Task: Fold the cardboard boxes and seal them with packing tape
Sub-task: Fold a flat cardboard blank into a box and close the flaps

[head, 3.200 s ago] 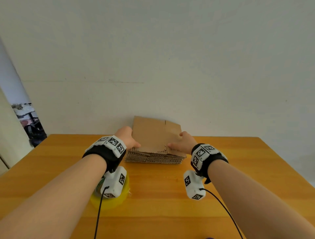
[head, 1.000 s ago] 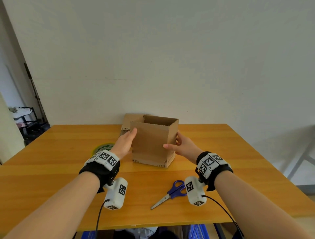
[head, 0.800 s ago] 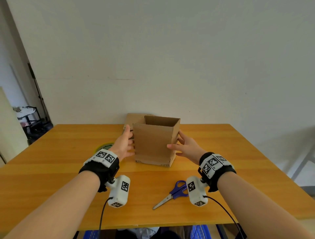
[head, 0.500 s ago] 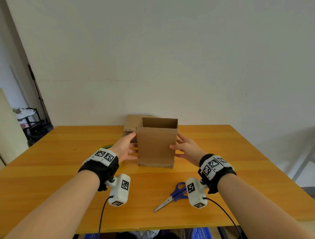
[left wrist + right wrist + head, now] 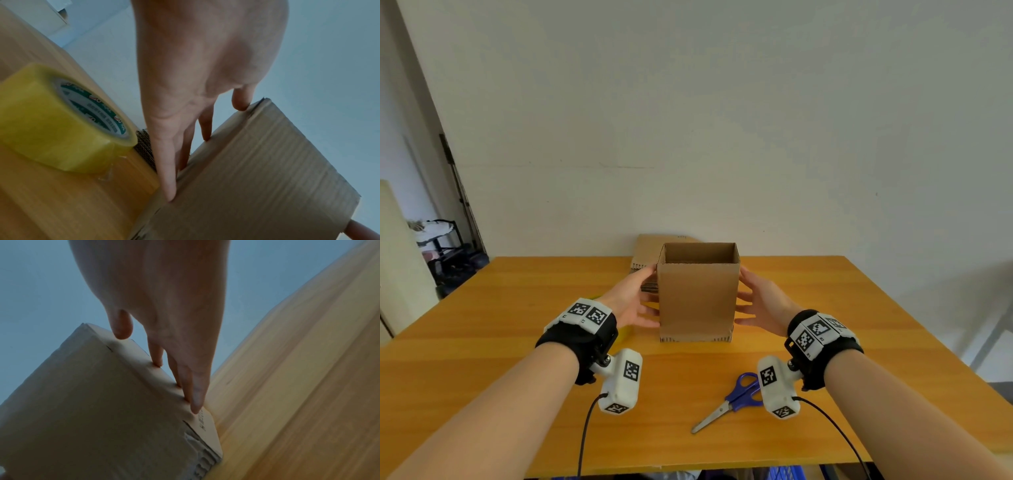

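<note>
Our two forearms reaching forward with banded wrists, our left hand point(image 5: 631, 301) flat against the left side of the box point(image 5: 697, 294), fingers straight, our right hand point(image 5: 763, 305) mirroring it on the box's right side, fingers point(image 5: 193, 395) extended.

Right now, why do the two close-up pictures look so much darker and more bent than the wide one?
Head view: evenly lit, sharp, table edges bowed by the wide lens. Left wrist view: dim, bluish, tape roll stretched. Right wrist view: dim, the box shaded, tabletop streaky and curved.
</note>
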